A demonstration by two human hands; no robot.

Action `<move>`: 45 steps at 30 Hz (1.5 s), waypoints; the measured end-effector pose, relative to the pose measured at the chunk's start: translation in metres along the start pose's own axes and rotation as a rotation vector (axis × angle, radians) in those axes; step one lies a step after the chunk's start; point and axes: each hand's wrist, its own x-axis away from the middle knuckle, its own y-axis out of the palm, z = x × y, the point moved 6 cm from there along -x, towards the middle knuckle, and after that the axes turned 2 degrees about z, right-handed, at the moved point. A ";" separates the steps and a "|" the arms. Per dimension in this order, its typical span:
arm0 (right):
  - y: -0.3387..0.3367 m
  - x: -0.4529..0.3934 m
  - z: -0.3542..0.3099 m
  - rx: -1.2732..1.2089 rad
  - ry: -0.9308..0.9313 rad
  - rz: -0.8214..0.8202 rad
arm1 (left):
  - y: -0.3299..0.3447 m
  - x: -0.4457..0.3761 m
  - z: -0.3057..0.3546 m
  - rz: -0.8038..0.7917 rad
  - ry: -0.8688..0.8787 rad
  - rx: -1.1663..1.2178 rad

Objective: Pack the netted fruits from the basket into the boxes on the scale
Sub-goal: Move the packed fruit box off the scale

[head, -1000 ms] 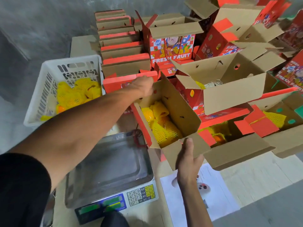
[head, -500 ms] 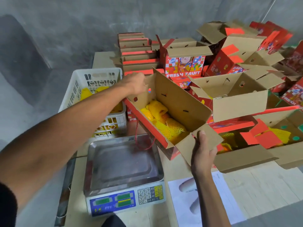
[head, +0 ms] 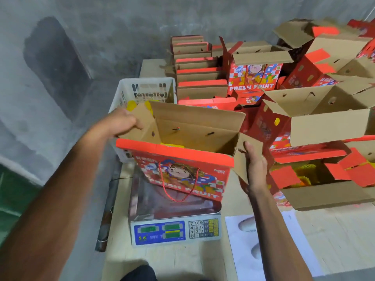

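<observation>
A red "FRESH FRUIT" box (head: 182,175) with its flaps up hangs just above the steel pan of the scale (head: 174,230). A bit of yellow netted fruit (head: 172,145) shows inside it. My left hand (head: 119,122) grips the box's left end flap. My right hand (head: 255,167) lies flat with straight fingers against the right end flap. Behind the box stands the white plastic basket (head: 125,92), where a little yellow netted fruit (head: 131,104) peeks out; the box hides most of the basket.
Open red boxes (head: 324,122) crowd the table's right side, some with netted fruit inside. Flat folded boxes (head: 198,78) are stacked at the back. A white sheet of paper (head: 284,250) lies right of the scale. A concrete wall stands behind.
The box has swung from right of the scale to upright over the scale pan, its printed front now facing me. Both hands moved with it.
</observation>
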 end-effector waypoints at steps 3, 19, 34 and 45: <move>0.015 -0.003 0.018 -0.085 0.167 -0.033 | -0.012 0.017 -0.054 -0.005 -0.164 0.217; 0.034 -0.018 0.060 -0.053 0.302 -0.203 | 0.006 0.067 -0.138 0.039 -0.336 0.746; 0.022 -0.004 0.082 -0.253 0.348 -0.285 | 0.036 0.093 -0.148 -0.142 -0.302 0.955; -0.038 0.027 0.123 -0.393 0.390 -0.009 | 0.084 0.137 -0.180 -0.163 -0.349 1.761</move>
